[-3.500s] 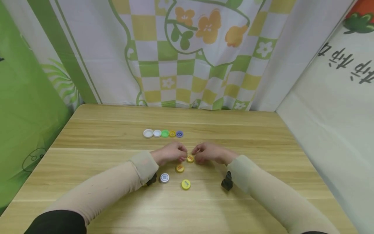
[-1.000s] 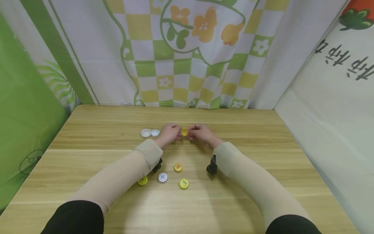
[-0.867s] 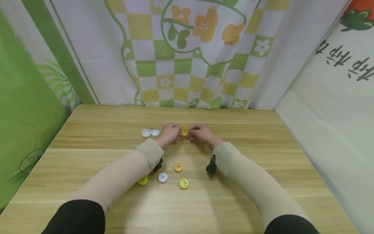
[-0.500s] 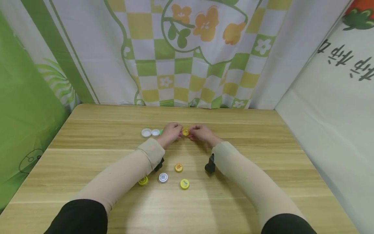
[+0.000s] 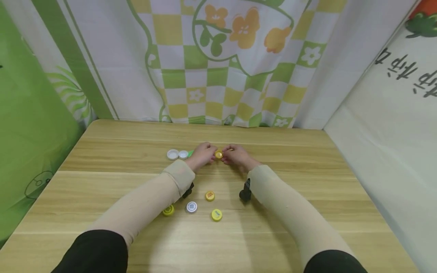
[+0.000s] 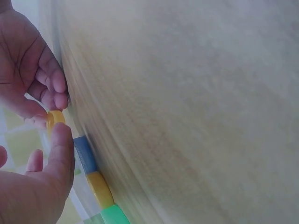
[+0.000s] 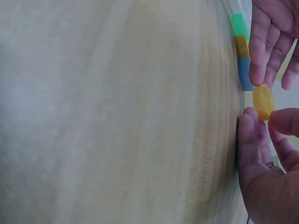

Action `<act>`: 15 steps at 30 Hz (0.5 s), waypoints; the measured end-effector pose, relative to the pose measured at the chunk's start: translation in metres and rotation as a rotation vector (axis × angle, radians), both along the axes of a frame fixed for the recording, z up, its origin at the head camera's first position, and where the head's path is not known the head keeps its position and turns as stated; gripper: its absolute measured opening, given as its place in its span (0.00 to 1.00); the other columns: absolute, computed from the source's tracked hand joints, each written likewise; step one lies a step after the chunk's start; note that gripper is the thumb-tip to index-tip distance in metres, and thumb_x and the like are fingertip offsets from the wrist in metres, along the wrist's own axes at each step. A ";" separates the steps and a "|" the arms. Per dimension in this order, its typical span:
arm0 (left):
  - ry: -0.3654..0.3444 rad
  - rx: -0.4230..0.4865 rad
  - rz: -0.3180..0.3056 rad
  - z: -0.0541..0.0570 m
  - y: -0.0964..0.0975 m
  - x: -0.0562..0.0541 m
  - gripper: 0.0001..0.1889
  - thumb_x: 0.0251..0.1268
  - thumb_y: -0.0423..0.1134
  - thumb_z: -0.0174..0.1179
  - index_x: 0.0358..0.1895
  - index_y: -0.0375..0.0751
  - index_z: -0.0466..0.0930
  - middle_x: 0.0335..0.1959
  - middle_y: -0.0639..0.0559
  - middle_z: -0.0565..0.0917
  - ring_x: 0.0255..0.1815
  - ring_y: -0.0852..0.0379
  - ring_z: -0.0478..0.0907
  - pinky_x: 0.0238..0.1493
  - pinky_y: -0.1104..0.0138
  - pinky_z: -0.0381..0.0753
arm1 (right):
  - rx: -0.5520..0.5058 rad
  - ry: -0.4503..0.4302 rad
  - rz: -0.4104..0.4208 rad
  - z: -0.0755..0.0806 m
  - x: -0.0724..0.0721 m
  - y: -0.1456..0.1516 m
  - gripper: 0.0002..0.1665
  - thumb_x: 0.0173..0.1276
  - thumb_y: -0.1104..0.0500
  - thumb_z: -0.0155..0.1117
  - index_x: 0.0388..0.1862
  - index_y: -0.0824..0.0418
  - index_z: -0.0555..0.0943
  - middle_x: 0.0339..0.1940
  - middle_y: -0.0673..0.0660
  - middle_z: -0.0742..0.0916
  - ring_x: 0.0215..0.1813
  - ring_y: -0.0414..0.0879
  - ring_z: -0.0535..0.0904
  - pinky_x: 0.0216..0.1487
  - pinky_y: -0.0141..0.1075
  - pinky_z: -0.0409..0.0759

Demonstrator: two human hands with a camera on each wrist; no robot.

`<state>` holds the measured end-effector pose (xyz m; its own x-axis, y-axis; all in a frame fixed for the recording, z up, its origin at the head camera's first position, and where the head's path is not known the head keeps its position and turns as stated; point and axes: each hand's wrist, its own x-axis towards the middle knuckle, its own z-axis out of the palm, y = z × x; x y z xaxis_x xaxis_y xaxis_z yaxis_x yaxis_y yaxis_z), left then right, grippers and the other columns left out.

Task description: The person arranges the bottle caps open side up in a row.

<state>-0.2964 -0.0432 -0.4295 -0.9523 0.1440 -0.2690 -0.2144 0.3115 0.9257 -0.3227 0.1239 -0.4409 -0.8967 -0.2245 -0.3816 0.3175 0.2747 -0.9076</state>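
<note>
Just right of the end of the cap row, my right hand [image 5: 237, 155] pinches a yellow bottle cap [image 5: 219, 154] between thumb and fingers. The right wrist view shows this cap [image 7: 263, 101] tilted on its edge, close to the tabletop. My left hand [image 5: 203, 154] reaches in from the other side, a fingertip at the cap's edge and its fingers fairly straight. Behind it in the head view, part of the row is hidden. The left wrist view shows a blue cap [image 6: 85, 154], an orange-yellow cap [image 6: 100, 189] and a green cap [image 6: 115, 214] in line.
A large white cap [image 5: 172, 154] and a smaller white cap [image 5: 183, 154] form the row's left end. Nearer me lie an orange cap [image 5: 209, 195], a white cap [image 5: 192, 207] and two yellow ones, one [image 5: 168, 210] beside my left forearm. A curtain hangs behind the wooden table [image 5: 286, 144].
Both hands have moved away from me with the cap, from mid-table to the row's right end. Its printed top faced up before; now a ring-like face shows. Recently the hands barely shift.
</note>
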 end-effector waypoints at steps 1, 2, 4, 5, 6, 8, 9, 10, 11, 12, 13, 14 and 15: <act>-0.009 0.007 0.000 0.001 0.000 0.000 0.19 0.81 0.42 0.48 0.61 0.30 0.74 0.54 0.38 0.80 0.53 0.47 0.80 0.54 0.60 0.83 | 0.011 0.001 0.002 0.000 -0.001 0.000 0.08 0.79 0.68 0.54 0.52 0.70 0.74 0.35 0.57 0.83 0.34 0.41 0.81 0.37 0.27 0.84; -0.017 0.011 0.000 0.001 0.000 0.000 0.19 0.81 0.42 0.48 0.61 0.30 0.74 0.55 0.38 0.80 0.53 0.47 0.80 0.54 0.60 0.83 | 0.019 0.000 0.003 0.000 -0.001 -0.001 0.08 0.79 0.68 0.54 0.52 0.70 0.74 0.35 0.57 0.83 0.34 0.41 0.81 0.36 0.27 0.83; -0.035 0.024 0.003 0.001 0.000 -0.001 0.19 0.82 0.41 0.47 0.62 0.29 0.74 0.55 0.38 0.79 0.54 0.47 0.80 0.55 0.60 0.83 | 0.030 -0.004 0.002 0.000 -0.003 -0.001 0.08 0.79 0.68 0.54 0.52 0.71 0.75 0.34 0.57 0.83 0.34 0.41 0.81 0.36 0.27 0.83; -0.043 0.032 0.007 0.001 0.000 -0.002 0.19 0.82 0.41 0.47 0.62 0.29 0.74 0.55 0.37 0.79 0.54 0.47 0.80 0.55 0.60 0.83 | 0.035 -0.007 0.002 0.000 -0.003 -0.002 0.08 0.79 0.68 0.54 0.52 0.71 0.75 0.33 0.56 0.83 0.34 0.41 0.81 0.35 0.27 0.83; -0.050 0.039 0.009 0.001 0.000 -0.002 0.19 0.82 0.41 0.47 0.62 0.29 0.73 0.56 0.37 0.79 0.54 0.47 0.80 0.56 0.60 0.83 | 0.039 -0.012 0.000 0.000 -0.004 -0.002 0.07 0.79 0.68 0.54 0.51 0.71 0.75 0.33 0.56 0.83 0.34 0.41 0.81 0.35 0.27 0.83; -0.059 0.050 0.012 0.000 0.000 -0.003 0.19 0.82 0.41 0.47 0.63 0.28 0.73 0.56 0.37 0.79 0.54 0.47 0.80 0.56 0.60 0.83 | 0.056 -0.014 0.001 0.000 -0.005 -0.003 0.08 0.80 0.68 0.53 0.51 0.71 0.76 0.33 0.56 0.83 0.34 0.41 0.81 0.35 0.27 0.83; -0.062 0.054 0.012 0.000 0.000 -0.003 0.19 0.83 0.41 0.47 0.63 0.28 0.73 0.56 0.36 0.79 0.54 0.46 0.80 0.56 0.60 0.83 | 0.064 -0.013 0.002 0.001 -0.005 -0.003 0.08 0.80 0.68 0.53 0.51 0.72 0.76 0.34 0.56 0.83 0.35 0.41 0.81 0.35 0.27 0.83; -0.063 0.057 0.011 -0.001 0.000 -0.003 0.20 0.83 0.41 0.47 0.63 0.28 0.73 0.56 0.36 0.78 0.54 0.46 0.80 0.56 0.60 0.83 | 0.072 -0.014 0.002 0.001 -0.005 -0.003 0.09 0.80 0.68 0.53 0.52 0.72 0.76 0.34 0.56 0.83 0.35 0.42 0.81 0.35 0.26 0.83; -0.064 0.058 0.009 -0.001 -0.001 -0.003 0.20 0.83 0.41 0.47 0.63 0.28 0.73 0.57 0.35 0.78 0.54 0.46 0.80 0.56 0.60 0.83 | 0.081 -0.013 0.003 0.001 -0.005 -0.004 0.09 0.81 0.67 0.52 0.52 0.72 0.76 0.35 0.57 0.83 0.36 0.42 0.81 0.36 0.26 0.83; -0.065 0.058 0.004 -0.001 -0.001 -0.003 0.20 0.83 0.41 0.47 0.63 0.27 0.73 0.57 0.35 0.78 0.54 0.46 0.80 0.56 0.60 0.83 | 0.087 -0.012 0.003 0.001 -0.005 -0.004 0.10 0.81 0.67 0.52 0.53 0.73 0.76 0.36 0.57 0.83 0.36 0.42 0.81 0.36 0.26 0.83; -0.067 0.058 0.000 -0.001 -0.001 -0.003 0.20 0.83 0.41 0.47 0.63 0.27 0.72 0.57 0.35 0.78 0.54 0.46 0.80 0.56 0.60 0.83 | 0.095 -0.009 0.004 0.001 -0.005 -0.004 0.11 0.81 0.67 0.52 0.54 0.73 0.76 0.36 0.57 0.83 0.37 0.42 0.81 0.36 0.27 0.83; -0.068 0.058 -0.004 -0.001 -0.002 -0.003 0.20 0.83 0.41 0.46 0.63 0.27 0.72 0.58 0.35 0.78 0.54 0.46 0.79 0.56 0.60 0.83 | 0.098 -0.008 0.005 0.001 -0.005 -0.004 0.11 0.82 0.67 0.52 0.54 0.74 0.76 0.37 0.58 0.83 0.37 0.42 0.81 0.37 0.27 0.83; -0.070 0.058 -0.007 -0.002 -0.002 -0.002 0.20 0.84 0.41 0.46 0.63 0.27 0.72 0.58 0.35 0.78 0.54 0.46 0.79 0.57 0.60 0.83 | 0.098 -0.008 0.005 0.001 -0.005 -0.004 0.12 0.82 0.67 0.52 0.55 0.74 0.76 0.37 0.58 0.83 0.37 0.43 0.81 0.37 0.27 0.83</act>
